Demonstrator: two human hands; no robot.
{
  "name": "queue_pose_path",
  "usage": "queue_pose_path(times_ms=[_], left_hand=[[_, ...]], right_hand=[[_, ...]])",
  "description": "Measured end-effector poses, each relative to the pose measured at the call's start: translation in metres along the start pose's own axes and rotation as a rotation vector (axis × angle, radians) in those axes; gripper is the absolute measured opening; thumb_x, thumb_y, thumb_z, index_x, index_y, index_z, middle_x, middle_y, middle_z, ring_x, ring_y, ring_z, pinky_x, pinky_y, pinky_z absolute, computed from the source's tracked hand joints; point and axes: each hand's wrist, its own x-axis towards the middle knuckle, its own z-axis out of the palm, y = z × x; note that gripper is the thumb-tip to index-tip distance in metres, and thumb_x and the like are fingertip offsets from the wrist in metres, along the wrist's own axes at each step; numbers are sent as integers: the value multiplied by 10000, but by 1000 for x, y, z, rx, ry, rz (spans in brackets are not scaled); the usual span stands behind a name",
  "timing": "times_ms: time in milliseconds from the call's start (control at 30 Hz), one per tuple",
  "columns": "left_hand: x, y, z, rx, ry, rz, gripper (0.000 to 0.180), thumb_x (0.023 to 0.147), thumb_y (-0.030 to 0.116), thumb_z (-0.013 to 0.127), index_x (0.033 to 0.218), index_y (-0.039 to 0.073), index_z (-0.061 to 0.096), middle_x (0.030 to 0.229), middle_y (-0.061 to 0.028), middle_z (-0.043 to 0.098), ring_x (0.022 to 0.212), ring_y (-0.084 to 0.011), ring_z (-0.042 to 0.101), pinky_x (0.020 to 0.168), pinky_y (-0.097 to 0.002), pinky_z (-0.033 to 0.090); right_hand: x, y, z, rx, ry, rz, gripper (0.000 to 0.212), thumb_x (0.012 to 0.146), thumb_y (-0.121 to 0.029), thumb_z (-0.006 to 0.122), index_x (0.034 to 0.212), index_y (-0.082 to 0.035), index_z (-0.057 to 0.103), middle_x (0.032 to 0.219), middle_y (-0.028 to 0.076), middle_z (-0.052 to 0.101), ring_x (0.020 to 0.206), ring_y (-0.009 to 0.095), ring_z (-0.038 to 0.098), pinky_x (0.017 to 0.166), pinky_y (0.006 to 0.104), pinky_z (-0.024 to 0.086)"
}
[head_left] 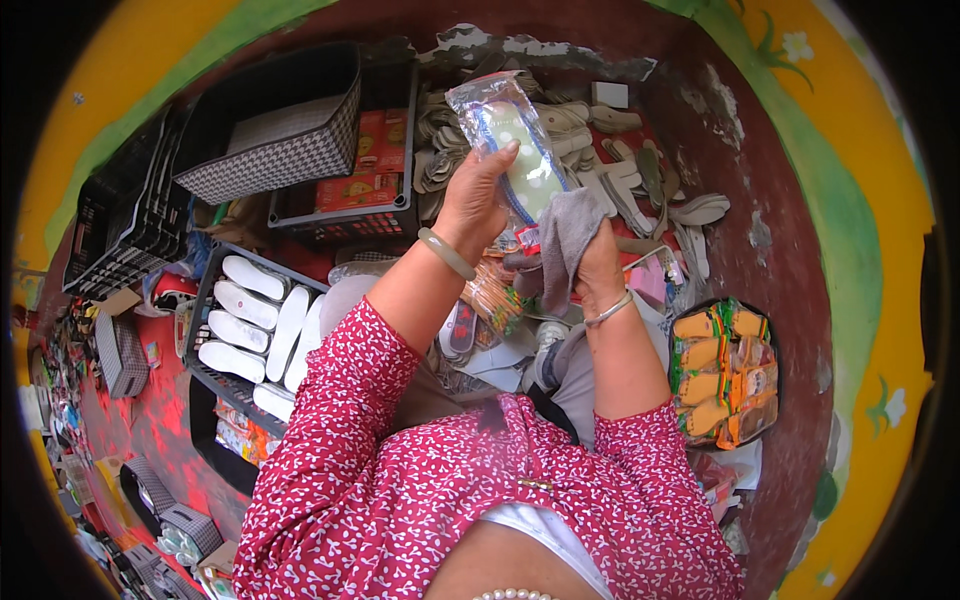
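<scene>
In my left hand (474,200) is a clear plastic packet of insoles (512,140), pale green with white dots and a blue edge. The thumb lies across its front, and the packet tilts with its top end away from me. My right hand (600,265) is closed round a grey cloth (568,240), which covers the packet's lower right corner and hangs down below it. A red tag (528,238) shows at the packet's lower end. Beneath my hands, a bundle of packaged insoles with orange and green wrapping (490,298) lies by my legs.
Loose grey-white insoles (640,185) are heaped against the far wall. To the left, a black crate holds white insoles (245,303); behind it stand a checked basket (270,150) and a crate with red boxes (358,190). A black basket with orange packets (725,375) stands right.
</scene>
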Motion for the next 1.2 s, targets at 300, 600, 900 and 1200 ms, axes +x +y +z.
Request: queue_pose_path(times_ms=[300, 600, 900, 1200], left_hand=[[3, 9, -4, 60, -11, 96, 249, 866, 18, 479, 1115, 10, 481, 964, -108, 594, 860, -231, 604, 796, -381, 504], [3, 57, -2, 89, -174, 223, 353, 851, 19, 500, 1199, 17, 438, 1058, -147, 581, 936, -250, 603, 827, -397, 503], [-11, 10, 9, 286, -267, -291, 393, 810, 27, 581, 1185, 10, 464, 1020, -87, 599, 882, -173, 616, 795, -330, 510], [-19, -16, 7, 772, -435, -521, 352, 828, 30, 570, 1170, -4, 497, 989, -48, 609, 864, -114, 581, 808, -261, 461]], right_hand=[[1, 2, 5, -184, -48, -123, 158, 871, -188, 556, 940, -46, 562, 810, 28, 580, 702, 126, 558, 615, 260, 477], [-3, -41, -9, -12, -112, -46, 126, 820, -128, 559, 887, -21, 555, 799, 68, 591, 671, 153, 572, 578, 267, 495], [22, -45, -27, -1133, 12, -661, 222, 752, -73, 564, 964, -10, 550, 902, 142, 584, 788, 249, 579, 689, 305, 482], [14, -40, -43, 12, 230, -267, 247, 809, -91, 592, 1040, -3, 595, 970, 70, 626, 872, 166, 600, 795, 295, 488]])
